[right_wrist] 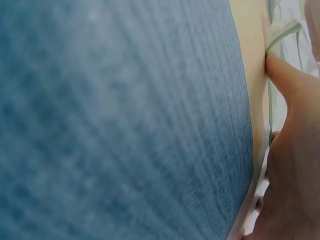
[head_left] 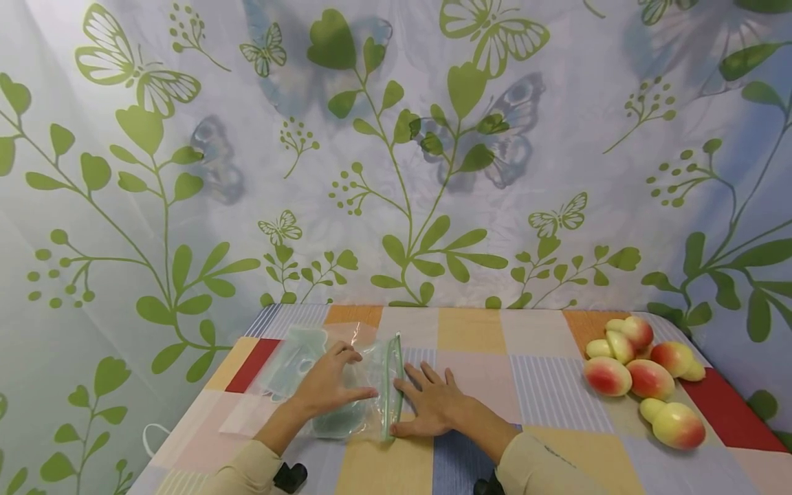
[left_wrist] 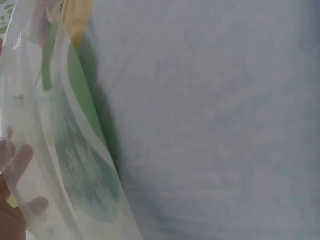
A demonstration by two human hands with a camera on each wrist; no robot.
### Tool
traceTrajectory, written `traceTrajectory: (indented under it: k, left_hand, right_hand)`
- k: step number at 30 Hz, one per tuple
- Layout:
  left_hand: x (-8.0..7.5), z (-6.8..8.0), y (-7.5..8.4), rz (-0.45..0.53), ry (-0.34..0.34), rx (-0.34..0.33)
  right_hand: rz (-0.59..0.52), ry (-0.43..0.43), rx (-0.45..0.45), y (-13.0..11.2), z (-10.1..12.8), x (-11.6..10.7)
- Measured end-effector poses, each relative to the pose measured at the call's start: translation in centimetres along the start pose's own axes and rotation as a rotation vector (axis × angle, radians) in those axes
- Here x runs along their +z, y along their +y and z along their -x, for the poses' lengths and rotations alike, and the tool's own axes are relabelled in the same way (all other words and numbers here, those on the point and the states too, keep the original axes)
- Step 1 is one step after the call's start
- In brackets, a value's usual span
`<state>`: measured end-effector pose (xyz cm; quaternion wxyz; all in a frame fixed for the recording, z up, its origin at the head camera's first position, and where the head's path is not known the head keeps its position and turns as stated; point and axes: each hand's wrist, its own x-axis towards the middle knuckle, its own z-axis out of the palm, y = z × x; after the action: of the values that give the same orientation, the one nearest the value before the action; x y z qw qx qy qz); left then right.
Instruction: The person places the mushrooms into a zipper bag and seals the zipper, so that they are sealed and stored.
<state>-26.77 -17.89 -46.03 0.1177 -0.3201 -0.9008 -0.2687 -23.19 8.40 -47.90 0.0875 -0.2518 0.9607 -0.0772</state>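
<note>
Both hands, left hand and right hand, press flat with straight fingers on a thin, limp, slippery plastic bag on the worktop, best pinched at its stiffer green zip edge.

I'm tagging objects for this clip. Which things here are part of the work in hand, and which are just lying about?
In hand:
- clear zip bag, flat on the table
- left hand, resting on the bag
- right hand, flat at the bag's green zip edge

Lying about:
- pile of peaches
- checked tablecloth
</note>
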Motion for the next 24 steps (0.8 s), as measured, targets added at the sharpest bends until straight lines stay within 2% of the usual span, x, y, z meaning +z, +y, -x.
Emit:
traceTrajectory:
  k: [6,14,21,24]
  left_hand:
    - [0.2,-0.2,0.3,-0.078,0.024,0.016]
    - [-0.2,0.1,0.3,-0.041,-0.013,0.032]
    - [-0.1,0.1,0.3,-0.049,-0.055,0.033]
    - [0.0,0.0,0.2,-0.054,-0.064,0.056]
  right_hand:
    - [0.009,0.013,0.002,0.1,-0.2,0.5]
    - [0.002,-0.030,0.014,-0.4,0.3,-0.4]
    - [-0.008,-0.022,0.030,-0.8,0.6,-0.8]
    - [-0.006,-0.024,0.032,-0.9,0.7,-0.8]
